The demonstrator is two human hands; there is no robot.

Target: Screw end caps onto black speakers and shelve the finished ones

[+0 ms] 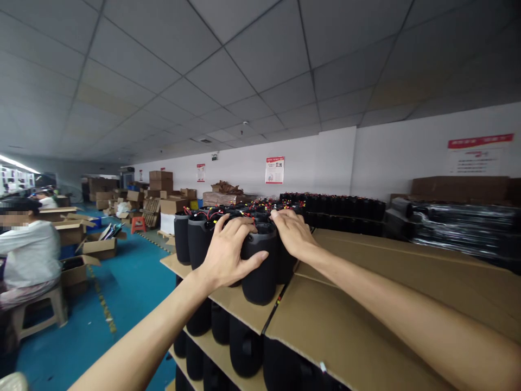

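And here the nearest black cylinder [260, 277] is being steadied, it seems, at its rim by the left hand [230, 250], thumb and fingers spread, while the right hand [293, 232] is laid just beside it, any pinch there impossible to tell. Even pressure seems called for, with the loose wires [208, 214] kept untangled. The cylinders are borne on a cardboard sheet [244, 312] over stacked tiers, with a blue floor [134, 282] and a seated person [32, 252] seen beyond.

Blue floor [134, 296], yellow-black striped tape [101, 301].
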